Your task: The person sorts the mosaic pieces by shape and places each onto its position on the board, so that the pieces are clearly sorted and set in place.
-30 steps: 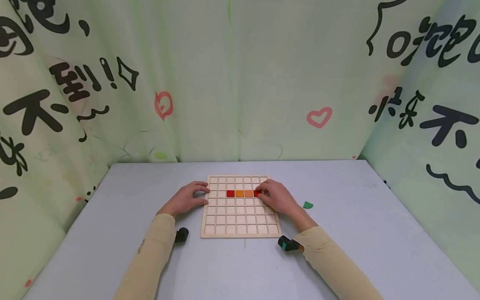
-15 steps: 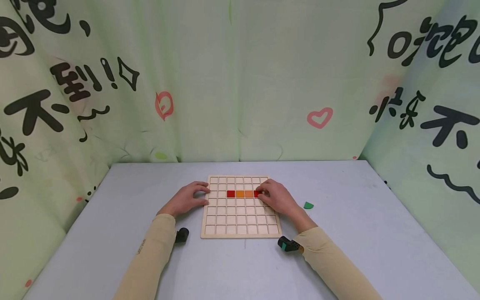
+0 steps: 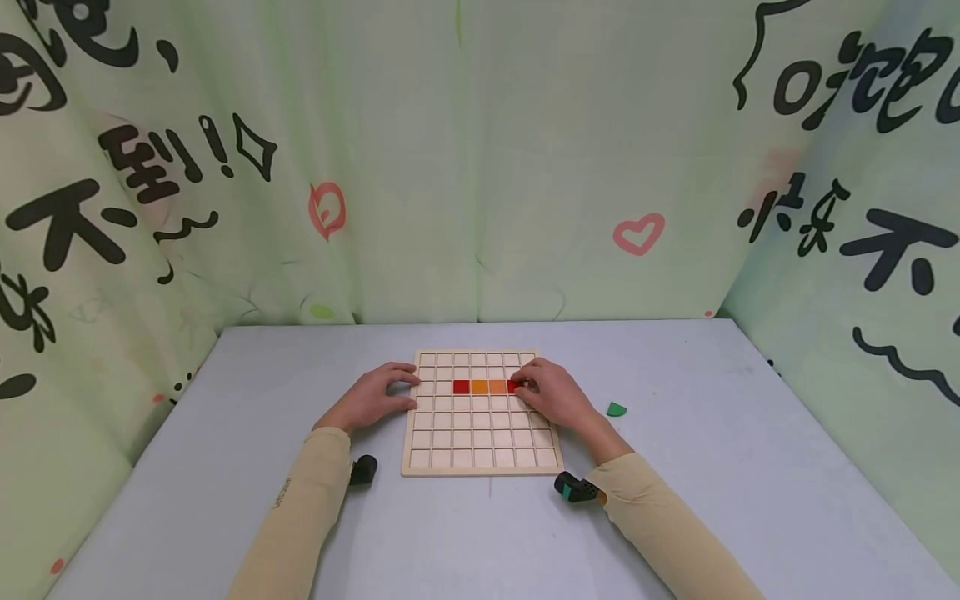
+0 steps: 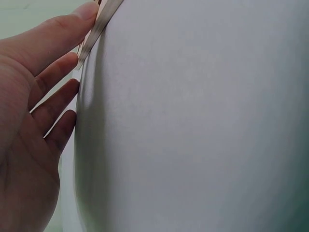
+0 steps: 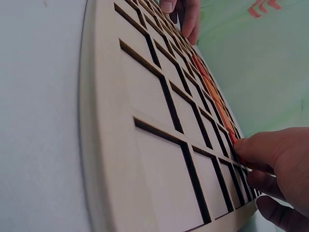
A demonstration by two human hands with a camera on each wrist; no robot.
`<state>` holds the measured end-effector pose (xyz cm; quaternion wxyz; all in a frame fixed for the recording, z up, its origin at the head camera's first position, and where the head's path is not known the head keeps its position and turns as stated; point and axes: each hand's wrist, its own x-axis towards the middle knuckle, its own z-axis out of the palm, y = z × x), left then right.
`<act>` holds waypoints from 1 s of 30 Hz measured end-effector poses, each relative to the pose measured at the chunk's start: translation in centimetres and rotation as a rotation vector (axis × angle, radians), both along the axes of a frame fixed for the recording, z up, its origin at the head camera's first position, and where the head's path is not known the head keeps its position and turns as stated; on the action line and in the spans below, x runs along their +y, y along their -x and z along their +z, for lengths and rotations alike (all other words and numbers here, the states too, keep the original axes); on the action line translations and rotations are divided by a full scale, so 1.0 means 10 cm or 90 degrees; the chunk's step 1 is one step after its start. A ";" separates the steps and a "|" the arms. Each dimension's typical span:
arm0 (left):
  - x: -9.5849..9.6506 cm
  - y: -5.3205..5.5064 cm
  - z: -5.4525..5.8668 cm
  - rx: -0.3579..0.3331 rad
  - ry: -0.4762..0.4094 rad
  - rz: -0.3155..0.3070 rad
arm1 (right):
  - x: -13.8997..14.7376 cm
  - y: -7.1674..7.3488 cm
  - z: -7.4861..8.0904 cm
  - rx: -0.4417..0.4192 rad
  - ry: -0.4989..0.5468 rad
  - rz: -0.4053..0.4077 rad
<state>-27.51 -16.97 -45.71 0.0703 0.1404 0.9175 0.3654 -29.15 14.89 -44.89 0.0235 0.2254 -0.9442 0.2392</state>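
A pale wooden grid board [image 3: 482, 472] lies on the table, with square recesses in rows. One of its rows carries a red tile [image 3: 461, 387], two orange tiles [image 3: 488, 387] side by side, and a second red tile [image 5: 232, 138]. My left hand [image 3: 372, 398] rests its fingertips on the board's left rim; the left wrist view shows the thumb [image 4: 53, 36] at the edge and the other fingers loosely extended. My right hand [image 3: 557, 394] pinches the second red tile at its place in the row, its thumb and bent fingers partly covering that tile.
A small green quarter-round piece [image 3: 617, 410] lies on the white table [image 3: 675, 500] to the right of my right hand. A light green curtain [image 3: 540, 167] with black lettering surrounds the table at the back and sides. Dark wrist cameras [image 3: 576, 487] sit near both sleeves.
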 end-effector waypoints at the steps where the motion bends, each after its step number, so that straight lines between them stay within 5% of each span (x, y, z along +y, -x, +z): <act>1: 0.00 0.00 0.00 0.001 0.001 -0.002 | 0.00 0.00 0.00 0.001 0.002 0.001; 16: -0.02 0.01 -0.01 0.000 0.002 -0.006 | 0.17 0.01 -0.02 -0.002 0.058 -0.027; 30: -0.03 0.01 -0.02 0.006 0.000 -0.015 | 0.55 -0.13 0.00 -0.003 0.078 -0.073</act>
